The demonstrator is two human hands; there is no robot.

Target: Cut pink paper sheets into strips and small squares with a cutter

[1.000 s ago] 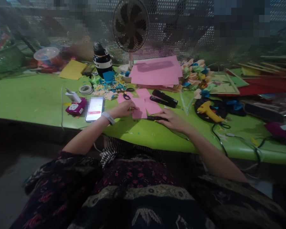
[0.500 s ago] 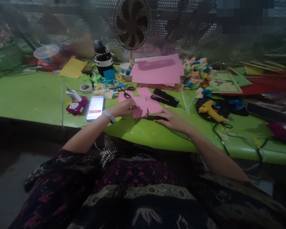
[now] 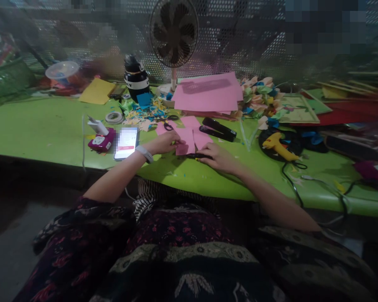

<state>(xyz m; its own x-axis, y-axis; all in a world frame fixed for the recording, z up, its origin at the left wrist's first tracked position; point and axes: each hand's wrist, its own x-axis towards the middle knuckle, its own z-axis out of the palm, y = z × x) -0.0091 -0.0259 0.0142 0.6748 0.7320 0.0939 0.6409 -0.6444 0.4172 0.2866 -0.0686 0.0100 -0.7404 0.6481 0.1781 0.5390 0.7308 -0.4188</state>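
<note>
My left hand (image 3: 164, 143), with a white band on the wrist, pinches the left edge of a small pink paper piece (image 3: 186, 145) lying on the green table (image 3: 44, 126). Just right of it, my right hand (image 3: 219, 157) curls over a slim black tool (image 3: 195, 156) that lies flat on the table, its tip by the paper's lower edge. More pink pieces (image 3: 202, 136) lie just behind. Small scissors (image 3: 168, 125) rest behind my left hand.
A lit phone (image 3: 126, 142) and a magenta box (image 3: 101, 141) lie left of my left hand. A black stapler (image 3: 219, 128), a yellow glue gun (image 3: 277, 147) with its cord, large pink sheets (image 3: 208, 93), paper scraps (image 3: 145, 111), a tape roll (image 3: 114, 117), a fan (image 3: 174, 33) and a bottle (image 3: 135, 79) stand farther back.
My right hand has slid a little to the left with the black tool, closer to the pink piece. My left hand stays on the paper.
</note>
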